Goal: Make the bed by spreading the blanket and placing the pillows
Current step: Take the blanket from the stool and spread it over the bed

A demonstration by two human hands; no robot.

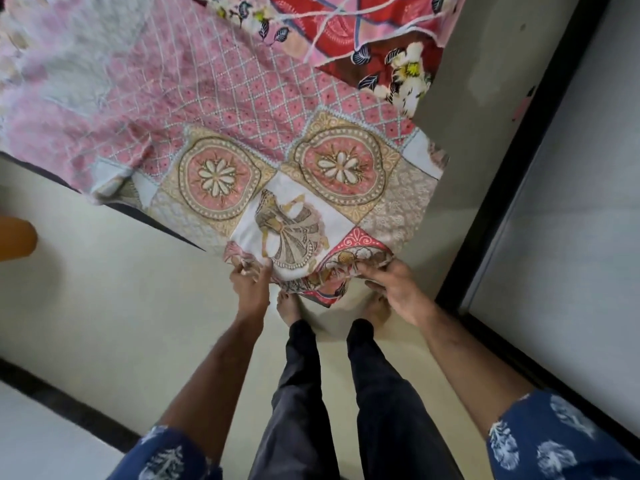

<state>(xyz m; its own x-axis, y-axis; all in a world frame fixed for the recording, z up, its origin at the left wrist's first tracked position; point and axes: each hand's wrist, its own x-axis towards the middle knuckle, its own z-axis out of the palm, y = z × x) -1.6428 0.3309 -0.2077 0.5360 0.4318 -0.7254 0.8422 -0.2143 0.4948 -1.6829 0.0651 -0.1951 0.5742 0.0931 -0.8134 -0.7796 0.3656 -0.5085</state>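
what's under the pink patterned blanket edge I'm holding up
Under the held edge of the blanket show pale floor and your bare feet. The bed it drapes is covered from view.

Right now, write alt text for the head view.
Both hands, left hand and right hand, grip the near edge of a pink patterned blanket spread over the bed. A red floral cloth lies beyond; bare feet stand on pale floor.
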